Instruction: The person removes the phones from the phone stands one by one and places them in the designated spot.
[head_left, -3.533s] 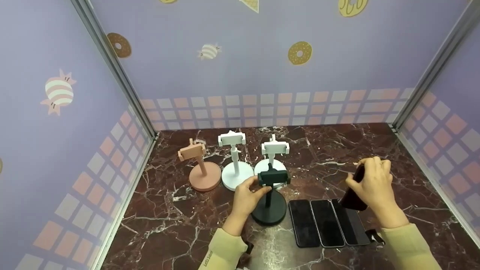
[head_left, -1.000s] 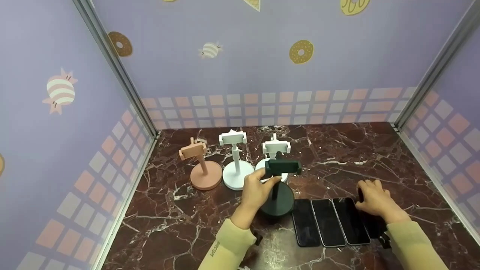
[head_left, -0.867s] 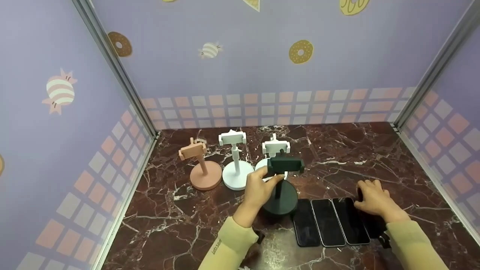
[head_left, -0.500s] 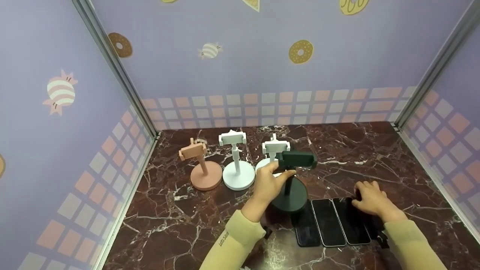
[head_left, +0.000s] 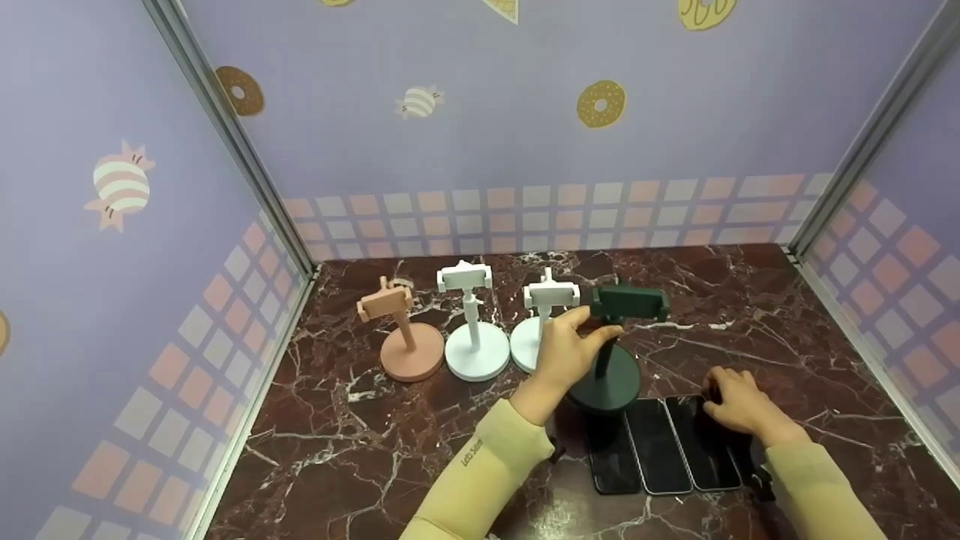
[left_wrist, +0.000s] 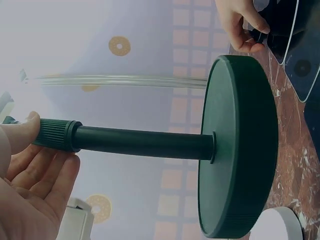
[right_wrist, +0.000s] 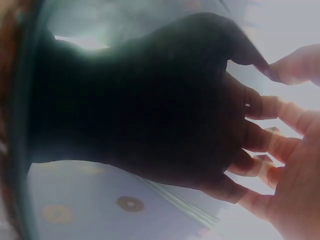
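Note:
My left hand grips a dark green phone stand by the ribbed collar below its clamp. In the left wrist view its round base is raised off the table, with the thumb on one side of the collar and fingers on the other. In the head view the base overlaps the top of the leftmost phone. My right hand holds the upper end of a dark phone at the right of the row, mostly covered by hand and wrist. Its glossy screen mirrors the hand.
A pink stand, a white stand and another white stand are lined up behind my left hand. Two more phones, a middle one and one beside it, lie face up. Patterned walls enclose the marbled table.
My left hand has lifted the green stand and carried it rightward, uncovering the rear white stand. My right hand lowered its phone to the row's right end and has barely moved since.

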